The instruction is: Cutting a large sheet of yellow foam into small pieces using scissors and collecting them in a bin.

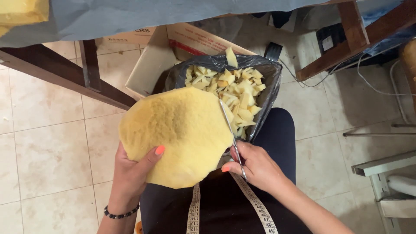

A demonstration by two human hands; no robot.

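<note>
From the head view, looking down, the left hand (130,173) holds a big round piece of yellow foam (177,136). The foam is soft and bumpy, like a thick pancake. The fingers of this hand are curled shut around its lower left edge, with the thumb pressed on top and the other fingers hidden under it. A dark bead bracelet (120,213) sits on that wrist.

The right hand (255,167) holds a pair of silver scissors (230,132). Its fingers are closed through the handles. The blades point up and away from the person and lie right along the right edge of the foam, touching it.

Just behind the foam is a black plastic bag (271,86), open at the top. It is full of small cut foam pieces (236,93), all pale yellow. The bag rests against the person's dark-clothed knee (277,134). A yellow measuring tape (255,203) hangs down over the person's lap in two strips.

Behind the bag stands an open cardboard box (151,60) on the tiled floor (47,147). A dark wooden frame (65,71) with grey cloth (151,13) over it is at the top left.
</note>
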